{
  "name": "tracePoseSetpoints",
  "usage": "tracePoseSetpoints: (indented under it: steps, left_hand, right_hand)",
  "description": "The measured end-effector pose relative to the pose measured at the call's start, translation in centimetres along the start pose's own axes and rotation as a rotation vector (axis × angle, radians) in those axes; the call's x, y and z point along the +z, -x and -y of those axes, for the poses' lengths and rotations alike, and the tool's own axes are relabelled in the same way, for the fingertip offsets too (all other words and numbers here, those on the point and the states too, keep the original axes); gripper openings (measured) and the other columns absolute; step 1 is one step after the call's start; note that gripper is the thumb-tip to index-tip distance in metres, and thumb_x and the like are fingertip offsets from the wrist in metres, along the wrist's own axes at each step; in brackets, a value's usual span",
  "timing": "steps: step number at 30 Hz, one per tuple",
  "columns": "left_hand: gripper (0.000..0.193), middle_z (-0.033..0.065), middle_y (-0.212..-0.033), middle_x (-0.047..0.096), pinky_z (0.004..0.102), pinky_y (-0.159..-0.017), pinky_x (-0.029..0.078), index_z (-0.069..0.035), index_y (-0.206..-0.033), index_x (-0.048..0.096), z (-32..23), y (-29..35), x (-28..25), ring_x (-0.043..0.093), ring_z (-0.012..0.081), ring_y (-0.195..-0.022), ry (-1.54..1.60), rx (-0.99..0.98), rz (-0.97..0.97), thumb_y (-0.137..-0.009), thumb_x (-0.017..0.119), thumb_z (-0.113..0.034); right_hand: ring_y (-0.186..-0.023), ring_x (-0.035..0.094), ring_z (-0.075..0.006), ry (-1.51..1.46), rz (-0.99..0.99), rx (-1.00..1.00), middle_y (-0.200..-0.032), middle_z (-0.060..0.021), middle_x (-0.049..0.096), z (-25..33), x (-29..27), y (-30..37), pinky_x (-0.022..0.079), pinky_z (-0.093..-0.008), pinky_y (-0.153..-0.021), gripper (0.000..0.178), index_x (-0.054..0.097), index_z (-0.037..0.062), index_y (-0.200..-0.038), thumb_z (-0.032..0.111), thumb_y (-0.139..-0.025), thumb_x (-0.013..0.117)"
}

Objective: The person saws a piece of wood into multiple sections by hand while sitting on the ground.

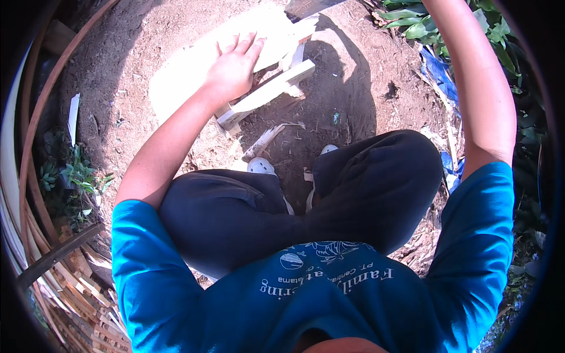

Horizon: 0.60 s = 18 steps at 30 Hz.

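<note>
Outdoor work spot, seated or squatting person viewed from above; surface is bare brown earth (112, 70), uneven, strewn with small wood chips and dry scraps. Strong sun falls across the upper middle and washes out detail there; a dark rounded shadow covers the ground to the right of the work. Left hand (232, 66) lies palm down, fingers spread, on a broad, pale, flat wooden board (275, 36), which sits at upper centre, ahead of the knees; its left edge is lost in glare. Right forearm (479, 88) reaches up and out past the top edge; the right hand is beyond view, so its grip cannot be told. A grey flat metal blade (312, 6) enters at the top, at the board's far end; contact between the two is unclear. Just below the board stands a low support of pale squared wooden bars (275, 88). A splintered pale wood scrap (268, 140) lies between this and a white perforated shoe (261, 166). Surroundings: broad-leaved green plants (421, 26) and crumpled blue plastic sheeting (438, 73) at right; long curved brown strips (40, 106) and stacked thin wooden slats (82, 300) at left.
</note>
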<state>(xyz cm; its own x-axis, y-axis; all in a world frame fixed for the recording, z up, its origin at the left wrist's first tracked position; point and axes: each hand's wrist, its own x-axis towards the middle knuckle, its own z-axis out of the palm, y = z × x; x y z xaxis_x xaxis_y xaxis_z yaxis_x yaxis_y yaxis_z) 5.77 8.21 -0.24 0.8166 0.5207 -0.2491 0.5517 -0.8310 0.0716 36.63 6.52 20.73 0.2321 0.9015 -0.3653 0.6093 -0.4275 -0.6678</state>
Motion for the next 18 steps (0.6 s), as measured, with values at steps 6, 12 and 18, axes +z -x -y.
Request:
tracePoseSetpoints:
  steps: [6,12,18]
  left_hand:
    - [0.079,0.0129,-0.162,0.04,0.0563,-0.121,0.035,-0.014,-0.157,0.039,3.7,-4.3,1.5,0.038,0.0342,-0.15,0.129,0.062,-0.12,-0.082,0.059,-0.001]
    - [0.074,0.0201,-0.142,0.058,0.0407,-0.115,0.043,-0.004,-0.152,0.044,4.0,-6.6,-0.4,0.054,0.0351,-0.133,0.217,0.135,-0.071,-0.079,0.056,0.001]
    - [0.07,0.0214,-0.144,0.057,0.0399,-0.114,0.043,-0.005,-0.147,0.053,4.9,-6.1,-0.2,0.052,0.0341,-0.137,0.285,0.096,-0.043,-0.079,0.054,0.008]
  right_hand:
    - [-0.064,0.062,-0.0141,-0.699,-0.043,-0.013,-0.077,-0.0076,0.068,-6.8,3.0,6.9,0.052,-0.0299,-0.062,0.018,0.069,-0.0015,-0.101,0.014,-0.101,0.059]
    - [-0.061,0.054,-0.0047,-0.696,-0.431,0.02,-0.08,0.0027,0.065,-6.9,7.0,13.4,0.043,-0.0213,-0.055,0.023,0.069,0.0018,-0.12,0.012,-0.102,0.061]
    - [-0.054,0.043,-0.0017,-0.766,-0.58,-0.026,-0.069,0.0055,0.055,-6.3,11.6,16.8,0.034,-0.019,-0.052,0.037,0.064,0.0005,-0.135,0.019,-0.104,0.064]
